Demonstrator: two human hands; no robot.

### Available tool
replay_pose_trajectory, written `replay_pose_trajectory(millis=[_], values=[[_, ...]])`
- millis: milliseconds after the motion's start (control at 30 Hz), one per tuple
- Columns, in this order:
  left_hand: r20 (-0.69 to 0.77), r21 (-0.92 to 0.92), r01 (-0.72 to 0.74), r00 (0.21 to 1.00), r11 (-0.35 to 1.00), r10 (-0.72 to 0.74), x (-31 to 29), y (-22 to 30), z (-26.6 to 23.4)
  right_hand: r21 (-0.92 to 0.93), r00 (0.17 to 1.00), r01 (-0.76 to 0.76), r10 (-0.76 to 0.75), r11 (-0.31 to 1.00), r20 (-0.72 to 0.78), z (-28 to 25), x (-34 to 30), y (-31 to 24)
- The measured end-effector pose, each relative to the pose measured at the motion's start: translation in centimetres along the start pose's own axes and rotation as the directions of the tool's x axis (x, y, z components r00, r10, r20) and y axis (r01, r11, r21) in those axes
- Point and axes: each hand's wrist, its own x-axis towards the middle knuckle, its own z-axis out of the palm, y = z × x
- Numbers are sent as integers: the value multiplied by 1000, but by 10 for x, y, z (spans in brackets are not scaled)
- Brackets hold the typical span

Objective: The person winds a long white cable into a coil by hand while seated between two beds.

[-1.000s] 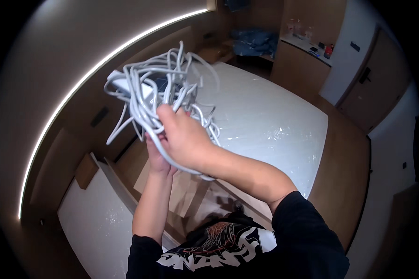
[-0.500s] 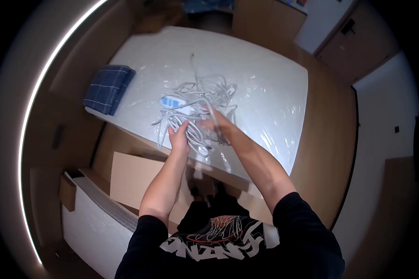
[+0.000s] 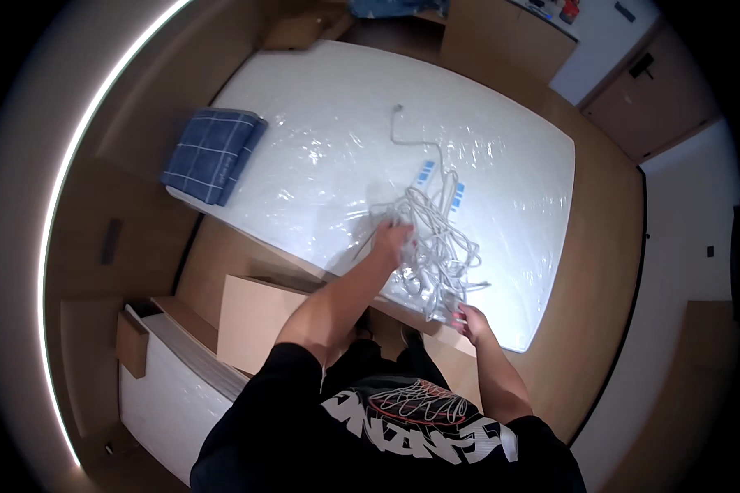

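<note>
Tangle of white cables (image 3: 427, 238) set down near the front edge of the plastic-wrapped white tabletop (image 3: 321, 140).

Held up in the air a second before, clutched in both hands; now lay spread on the plastic sheeting, one loose end with a plug (image 3: 397, 108) trailing away across the surface. Left hand (image 3: 392, 240) pressed into the near side of the heap, fingers buried among the loops, grip not clearly visible. Right hand (image 3: 471, 319) rested at the tabletop's front edge, fingertips pinching a strand at the bundle's lower end. Weight now carried by the surface, so likely freed both hands for sorting strands. Folded blue checked cloth (image 3: 214, 154) lay well apart at the left corner; cardboard box (image 3: 255, 320) stood below the edge.
</note>
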Motion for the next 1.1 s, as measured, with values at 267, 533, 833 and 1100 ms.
replay_pose_trajectory(millis=[267,533,833,1100], values=[[548,55,-406,776,912,312,-100,187,88,-80,937,116,-136,990,-323,-36,-58,23],[-161,978,121,957,172,242,4,28,-131,-744,932,76,-313,664,-184,-47,-63,159],[34,968,-45,998,-245,-48,-94,-86,-267,-732,975,181,-23,656,220,-131,-16,304],[-485,874,487,871,3,79,-223,-115,-264,-935,914,207,-397,287,81,-143,-40,109]])
